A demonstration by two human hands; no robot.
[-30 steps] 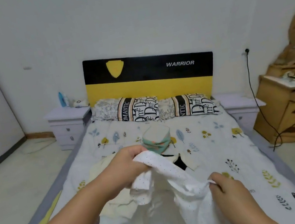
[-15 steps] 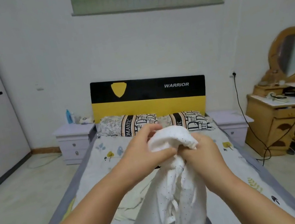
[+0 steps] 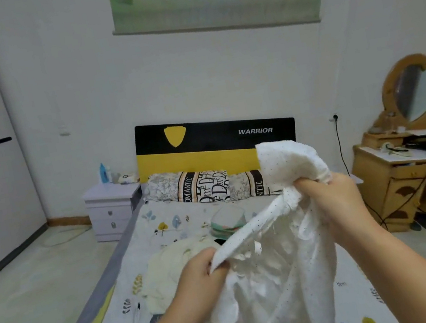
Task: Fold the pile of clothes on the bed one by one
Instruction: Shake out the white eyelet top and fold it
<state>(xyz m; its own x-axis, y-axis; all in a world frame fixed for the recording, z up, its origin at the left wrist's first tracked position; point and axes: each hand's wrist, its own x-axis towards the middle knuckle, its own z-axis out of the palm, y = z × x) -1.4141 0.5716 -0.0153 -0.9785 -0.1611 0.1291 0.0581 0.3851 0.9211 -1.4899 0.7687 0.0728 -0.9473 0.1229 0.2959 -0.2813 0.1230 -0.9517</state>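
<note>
Two bare hands hold up a white dotted garment [image 3: 278,278] over the bed [image 3: 161,227]. The left hand [image 3: 197,275] is low, at about 7 o'clock from the middle of the view. Its fingers are clenched on one edge of the cloth. The right hand [image 3: 334,196] is higher, at about 3 o'clock. Its fingers are squeezed tight on a bunched part of the same cloth. A tight strip of the cloth runs between the two hands, and a puffy bit sticks up above the right hand. The rest hangs down toward 6 o'clock, above the bed.

Behind the left hand, at about 9 o'clock, a cream garment [image 3: 173,268] lies crumpled on the bed sheet. Just past it, near the middle, sits a small folded stack [image 3: 228,220] with green and pink edges. It is near the cream garment; I cannot tell if they touch.

At 12 o'clock two printed pillows [image 3: 202,188] lean on a black and yellow headboard [image 3: 203,146]. A white nightstand [image 3: 112,207] stands at 10 o'clock. A wooden dresser with a heart mirror [image 3: 418,88] is at 2 o'clock.
</note>
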